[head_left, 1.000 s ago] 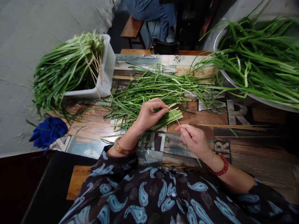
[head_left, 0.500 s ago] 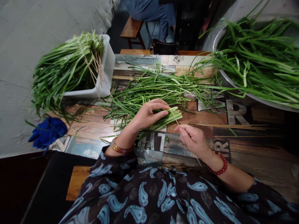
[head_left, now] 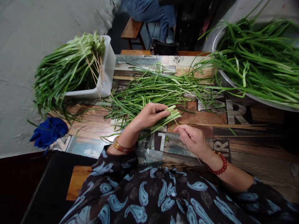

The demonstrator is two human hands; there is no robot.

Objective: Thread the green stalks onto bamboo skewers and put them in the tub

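Observation:
My left hand (head_left: pixel 153 115) is closed round a small bunch of chives (head_left: pixel 173 114), whose pale cut ends point right. Between the thumb and fingers of my right hand (head_left: pixel 192 138) is a thin wooden skewer (head_left: pixel 176 122); its upper end meets the bunch near the pale ends, and its other end sticks out below my palm. Just beyond my left hand, a loose pile of chives (head_left: pixel 161 84) lies across the table. Several more skewers (head_left: pixel 235 126) lie on the table to the right of my hands.
At the left, a white plastic bin (head_left: pixel 108 67) holds skewered chives. A large metal bowl (head_left: pixel 230 82) heaped with chives stands at the right. A blue cloth (head_left: pixel 49 132) lies at the left edge. Past the table are a black bag (head_left: pixel 165 48), a wooden stool (head_left: pixel 132 28) and a seated person's legs.
My left hand and the bunch have shifted very slightly. My right hand keeps almost the same place with the skewer.

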